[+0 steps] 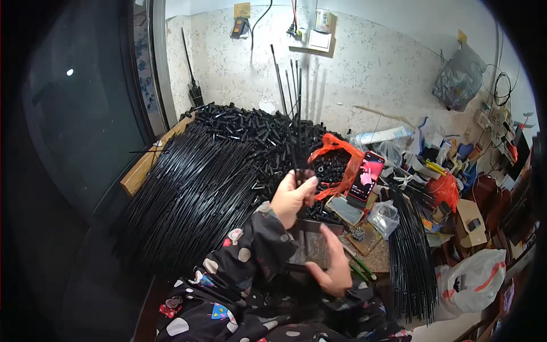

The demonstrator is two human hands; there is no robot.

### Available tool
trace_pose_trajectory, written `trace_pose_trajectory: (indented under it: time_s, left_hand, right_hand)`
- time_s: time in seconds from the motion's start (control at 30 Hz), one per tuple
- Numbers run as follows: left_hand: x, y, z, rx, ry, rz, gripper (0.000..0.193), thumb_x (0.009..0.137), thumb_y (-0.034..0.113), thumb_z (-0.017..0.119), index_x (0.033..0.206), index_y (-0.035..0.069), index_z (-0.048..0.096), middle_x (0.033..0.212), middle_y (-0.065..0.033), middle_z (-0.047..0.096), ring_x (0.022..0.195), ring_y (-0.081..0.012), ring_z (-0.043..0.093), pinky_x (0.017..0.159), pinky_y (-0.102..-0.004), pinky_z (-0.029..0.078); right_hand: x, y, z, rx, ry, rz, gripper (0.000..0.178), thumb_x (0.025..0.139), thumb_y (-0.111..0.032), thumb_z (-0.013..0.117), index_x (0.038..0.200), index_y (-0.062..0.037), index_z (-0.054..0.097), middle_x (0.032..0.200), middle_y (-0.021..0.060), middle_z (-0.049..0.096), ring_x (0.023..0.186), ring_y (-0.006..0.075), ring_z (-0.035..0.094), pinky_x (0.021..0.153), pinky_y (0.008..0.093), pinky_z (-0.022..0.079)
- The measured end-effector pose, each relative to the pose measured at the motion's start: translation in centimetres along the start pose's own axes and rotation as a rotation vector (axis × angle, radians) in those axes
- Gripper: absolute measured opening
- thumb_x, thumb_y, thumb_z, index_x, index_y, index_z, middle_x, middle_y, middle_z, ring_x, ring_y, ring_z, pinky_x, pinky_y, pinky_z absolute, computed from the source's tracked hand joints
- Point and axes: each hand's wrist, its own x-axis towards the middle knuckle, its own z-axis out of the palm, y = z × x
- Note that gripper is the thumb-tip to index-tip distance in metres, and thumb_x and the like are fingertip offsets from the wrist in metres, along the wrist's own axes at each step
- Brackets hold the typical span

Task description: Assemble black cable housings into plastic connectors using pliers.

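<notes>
My left hand (293, 198) is closed around a thin black rod (299, 108) that stands nearly upright, its upper end reaching in front of the wall. Below and to the right, my right hand (333, 265) has its thumb and fingers apart, with nothing seen between them; it is slightly blurred. Between the two hands lies a dark, flat-sided block or box (310, 242), partly hidden by my sleeve. A heap of short black tubular pieces (245, 125) lies beyond my hands. To the left, a large bundle of long thin black rods (188, 188) is spread out.
An orange-red plastic bag (354, 171) holds small black parts. Beside it leans a phone (367, 176) with a lit screen. Another rod bundle (411, 256) hangs at the right, near a white plastic bag (473, 282). A wooden board (139, 174) edges the left side.
</notes>
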Motion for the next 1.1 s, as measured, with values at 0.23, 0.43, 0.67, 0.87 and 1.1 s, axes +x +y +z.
trace_pose_trajectory:
  time_s: [0.23, 0.43, 0.67, 0.87, 1.1]
  left_hand:
    - [-1.1, -1.1, -0.4, -0.222, -0.143, -0.198, 0.028, 0.085, 0.012, 0.055, 0.111, 0.003, 0.050, 0.088, -0.0099, 0.061, 0.077, -0.0164, 0.061, 0.071, -0.0288, 0.051]
    - [-1.5, -1.2, -3.0, 0.052, -0.242, -0.316, 0.023, 0.085, 0.011, 0.054, 0.107, 0.002, 0.051, 0.098, -0.0104, 0.060, 0.089, -0.0191, 0.060, 0.079, -0.0316, 0.048]
    - [-1.6, -2.1, -3.0, 0.101, -0.185, -0.300, 0.018, 0.087, 0.015, 0.052, 0.096, -0.001, 0.056, 0.093, -0.0086, 0.062, 0.086, -0.0176, 0.060, 0.078, -0.0307, 0.048]
    - [-2.3, -2.3, -2.6, 0.128, 0.149, 0.011, 0.020, 0.089, 0.018, 0.049, 0.087, -0.002, 0.054, 0.074, -0.0062, 0.056, 0.061, -0.0112, 0.052, 0.057, -0.0237, 0.043]
    - [-2.7, 0.6, -5.9, -0.094, 0.337, -0.039, 0.029, 0.093, 0.027, 0.040, 0.093, 0.000, 0.050, 0.048, 0.0070, 0.023, 0.038, -0.0035, 0.022, 0.036, -0.0203, 0.019]
  right_hand:
    - [-2.0, 3.6, 5.4, 0.806, -0.034, 0.503, 0.067, 0.077, -0.013, 0.061, 0.131, -0.0016, 0.023, 0.100, 0.0100, 0.051, 0.089, 0.0169, 0.051, 0.079, 0.0258, 0.039]
    - [-3.9, 3.5, 6.3, 0.884, 0.110, 0.549, 0.022, 0.089, -0.014, 0.046, 0.109, -0.0038, 0.045, 0.065, -0.0032, 0.044, 0.053, 0.0034, 0.036, 0.049, 0.0169, 0.028]
    - [-1.3, 2.4, 3.2, 0.727, 0.121, 0.611, 0.018, 0.092, -0.017, 0.043, 0.091, 0.0006, 0.048, 0.070, 0.0045, 0.057, 0.050, 0.0051, 0.049, 0.045, 0.0170, 0.035]
    - [0.1, 3.5, 2.0, 0.425, 0.303, 0.587, 0.016, 0.090, -0.015, 0.045, 0.086, -0.0003, 0.050, 0.066, 0.0053, 0.059, 0.059, 0.0093, 0.057, 0.052, 0.0234, 0.044]
    - [3.2, 4.4, -1.2, 0.735, 0.232, 0.643, 0.009, 0.087, -0.011, 0.050, 0.087, -0.0031, 0.054, 0.061, 0.0010, 0.052, 0.047, 0.0049, 0.046, 0.045, 0.0193, 0.038]
